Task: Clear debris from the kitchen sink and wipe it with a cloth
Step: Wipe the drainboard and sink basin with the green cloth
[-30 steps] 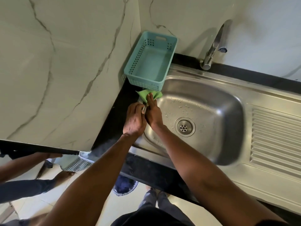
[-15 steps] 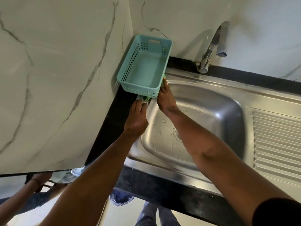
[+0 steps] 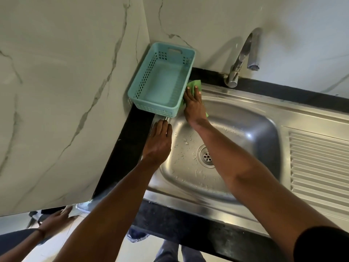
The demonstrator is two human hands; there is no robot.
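Note:
The steel sink (image 3: 264,137) has a wet basin with water drops around the drain (image 3: 207,156). My right hand (image 3: 193,104) presses a green cloth (image 3: 193,85) flat on the sink's back left rim, right beside the basket. The cloth shows past my fingertips and under my wrist. My left hand (image 3: 158,142) lies flat on the sink's left rim with its fingers together and nothing in it.
A teal perforated basket (image 3: 162,82) sits empty in the back left corner on the black counter (image 3: 128,146). The tap (image 3: 243,57) rises behind the basin. A ribbed drainboard (image 3: 319,167) lies to the right. Another person's hand (image 3: 54,222) shows at lower left.
My right hand has slid the cloth from the front of the basket along its right side toward the back rim. My left hand let go of the cloth and now lies flat on the rim.

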